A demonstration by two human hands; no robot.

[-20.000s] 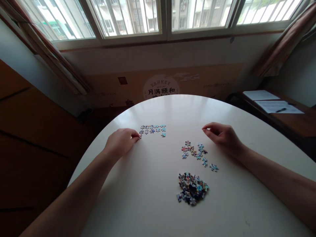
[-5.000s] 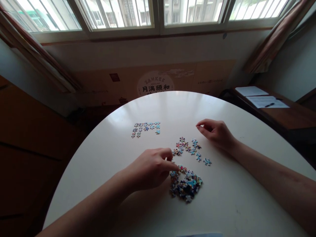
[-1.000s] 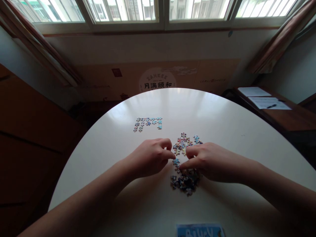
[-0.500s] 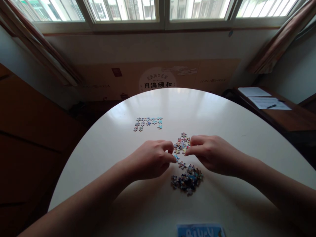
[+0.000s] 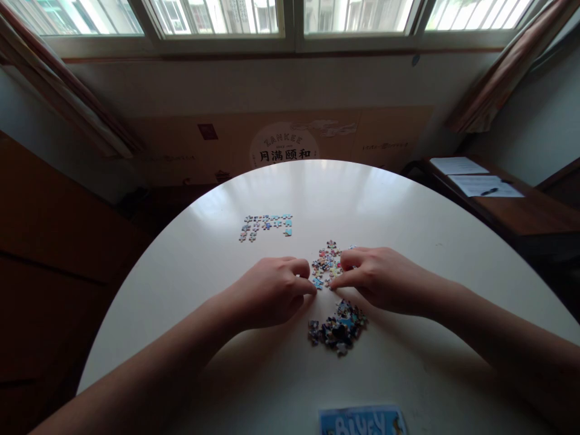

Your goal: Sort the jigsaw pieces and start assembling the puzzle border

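Observation:
On a round white table lie small jigsaw pieces. A joined strip of blue pieces sits at the far left. A loose spread of colourful pieces lies in the middle, and a darker heap sits nearer me. My left hand rests curled on the table, fingertips pinched by a blue piece. My right hand is curled too, its fingertips pressed down at the same spot from the right. Whether either hand grips a piece is hidden.
A blue puzzle box pokes in at the table's near edge. A dark side desk at the right carries papers and a pen. Behind the table stand a printed cardboard panel, windows and curtains.
Twenty seconds ago my left hand was at the joined strip; it then moved to the heap. Over the last second both hands shifted slightly away from me, from the heap to the loose spread.

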